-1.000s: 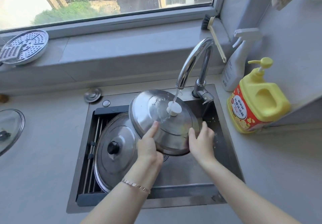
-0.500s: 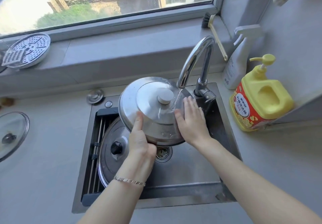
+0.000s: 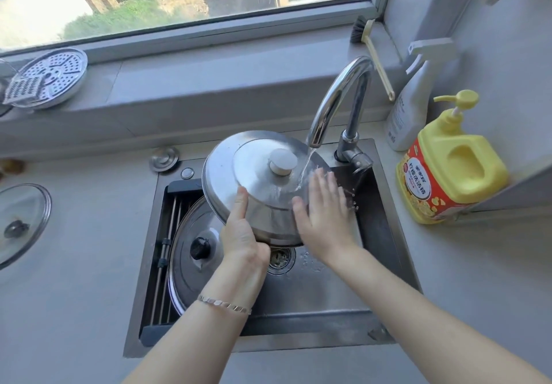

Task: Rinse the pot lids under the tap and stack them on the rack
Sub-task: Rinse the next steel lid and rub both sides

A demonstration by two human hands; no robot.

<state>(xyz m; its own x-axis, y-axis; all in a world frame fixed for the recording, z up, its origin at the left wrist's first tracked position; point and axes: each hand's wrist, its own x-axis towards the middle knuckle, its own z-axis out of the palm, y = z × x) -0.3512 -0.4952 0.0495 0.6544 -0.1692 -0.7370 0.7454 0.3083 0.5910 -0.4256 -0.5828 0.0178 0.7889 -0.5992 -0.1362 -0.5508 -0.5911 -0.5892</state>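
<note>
Steel pot lid (image 3: pixel 257 180), white knob (image 3: pixel 282 161) uppermost, is held over the sink (image 3: pixel 322 291) and tilted toward the person. Judged purpose: water sheds off the low edge into the basin.

Left hand (image 3: pixel 242 234) grips the near rim, thumb laid on top. Its fingers pass under the lid, out of sight.

Right hand (image 3: pixel 324 213) lies flat on the lid's right flank with fingers straight, just where the stream (image 3: pixel 304 171) from the tap (image 3: pixel 334 100) lands. It is judged to be wiping the wetted surface while the other hand steadies.

A second lid, black-knobbed (image 3: pixel 191 252), rests below and left of the left hand on the rack bars (image 3: pixel 170 225). Whether it is rinsed cannot be told.

A glass lid (image 3: pixel 21 222) lies on the counter well left of both hands.
</note>
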